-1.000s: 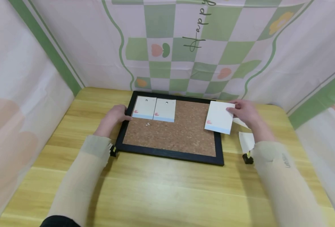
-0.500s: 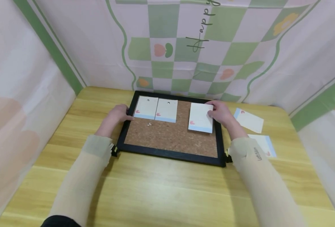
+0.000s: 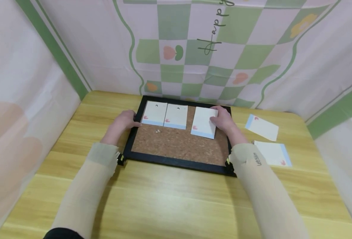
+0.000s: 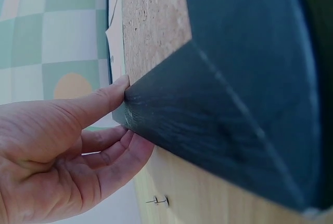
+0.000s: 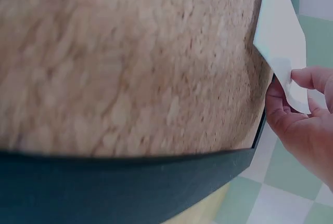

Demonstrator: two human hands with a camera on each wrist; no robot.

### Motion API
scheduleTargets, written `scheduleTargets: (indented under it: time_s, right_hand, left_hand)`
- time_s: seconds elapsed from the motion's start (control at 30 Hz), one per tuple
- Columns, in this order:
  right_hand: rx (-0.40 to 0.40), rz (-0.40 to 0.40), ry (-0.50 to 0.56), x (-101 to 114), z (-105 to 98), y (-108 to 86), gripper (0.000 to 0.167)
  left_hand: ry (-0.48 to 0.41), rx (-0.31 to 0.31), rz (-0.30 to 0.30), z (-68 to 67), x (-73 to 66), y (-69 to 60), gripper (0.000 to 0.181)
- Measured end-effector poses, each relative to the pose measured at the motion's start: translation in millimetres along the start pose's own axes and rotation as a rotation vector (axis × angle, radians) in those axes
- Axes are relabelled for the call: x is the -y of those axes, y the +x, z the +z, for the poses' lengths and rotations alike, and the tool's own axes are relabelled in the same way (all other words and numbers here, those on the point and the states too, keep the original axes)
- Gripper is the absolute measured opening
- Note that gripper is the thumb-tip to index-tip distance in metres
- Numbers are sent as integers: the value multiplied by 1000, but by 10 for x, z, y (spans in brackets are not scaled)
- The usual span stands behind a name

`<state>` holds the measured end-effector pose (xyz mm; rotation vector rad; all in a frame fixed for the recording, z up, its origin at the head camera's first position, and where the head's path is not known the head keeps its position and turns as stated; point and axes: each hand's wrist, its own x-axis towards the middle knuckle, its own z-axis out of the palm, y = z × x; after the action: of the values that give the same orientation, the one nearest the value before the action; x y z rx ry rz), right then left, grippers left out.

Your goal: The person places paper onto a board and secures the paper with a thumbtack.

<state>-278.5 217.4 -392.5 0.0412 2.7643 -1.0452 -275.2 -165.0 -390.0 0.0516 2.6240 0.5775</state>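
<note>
A black-framed cork board (image 3: 178, 144) lies on the wooden table. My left hand (image 3: 121, 122) grips its left frame edge, thumb on top and fingers against the outer side, as the left wrist view shows. My right hand (image 3: 223, 119) pinches a white note card (image 3: 204, 123) with a blue bottom band by its right edge, above the board's upper right part; the card bends at the thumb in the right wrist view. Two similar cards, the left card (image 3: 154, 113) and its neighbour (image 3: 176, 117), are fixed at the upper left by silver thumbtacks. Loose thumbtacks (image 3: 158, 131) lie below them.
Right of the board, a tilted card (image 3: 262, 127) and another card (image 3: 273, 153) lie on the table (image 3: 170, 202). In the left wrist view a thumbtack (image 4: 158, 201) lies beside the frame. A patterned cloth (image 3: 190, 53) hangs behind the table.
My right hand has carried the note card leftward from the board's right edge to near the two pinned cards, uncovering the cards on the table. My left hand has stayed on the frame.
</note>
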Motion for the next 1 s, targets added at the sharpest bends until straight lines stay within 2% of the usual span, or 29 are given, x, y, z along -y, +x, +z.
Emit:
scheduleTargets:
  time_s: [0.47, 0.67, 1.0]
  right_hand:
    - [-34, 0, -92, 59, 142, 163, 49]
    - [-61, -18, -167, 75, 211, 206, 49]
    - [-51, -23, -138, 90, 273, 237, 54]
  left_hand:
    - [20, -7, 17, -2, 14, 9, 62]
    - [27, -5, 18, 8, 14, 8, 59]
    - [10, -17, 18, 14, 27, 28, 60]
